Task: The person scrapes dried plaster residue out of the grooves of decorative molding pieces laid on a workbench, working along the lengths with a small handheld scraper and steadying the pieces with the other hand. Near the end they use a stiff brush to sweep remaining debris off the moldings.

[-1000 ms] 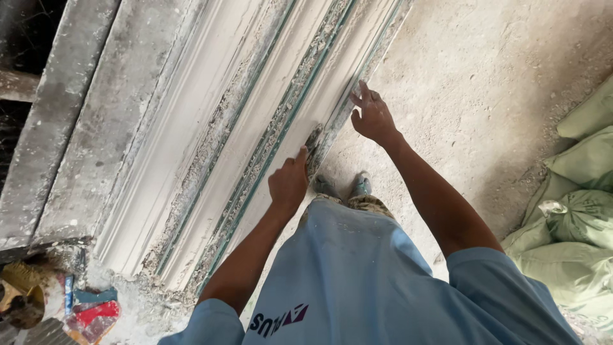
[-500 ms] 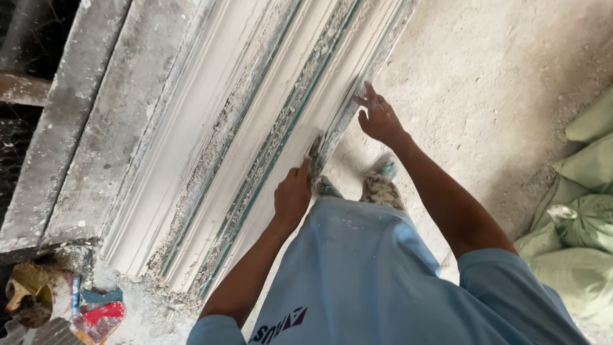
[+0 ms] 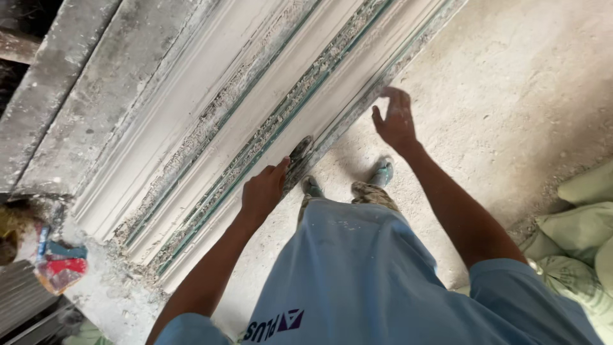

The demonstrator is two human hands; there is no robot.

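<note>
Long white plaster mouldings (image 3: pixel 255 108) lie side by side on a grey casting bed, with crumbly greenish seams between them. My left hand (image 3: pixel 263 191) grips a dark, plaster-caked flat tool (image 3: pixel 299 158) and presses it against the near edge of the closest moulding. My right hand (image 3: pixel 396 121) hovers with fingers spread just beside that same edge, over the floor, holding nothing. My light blue shirt fills the bottom of the view.
Pale green sacks (image 3: pixel 584 223) are piled at the right edge. Crumpled red and blue packaging (image 3: pixel 60 265) lies at the lower left by the bed's end. My shoes (image 3: pixel 382 171) stand on the dusty concrete floor (image 3: pixel 511 76). Grey concrete slabs (image 3: pixel 57 96) run along the left.
My right hand has come off the moulding's edge and now hangs open beside it. The left hand stays with the tool on the edge.
</note>
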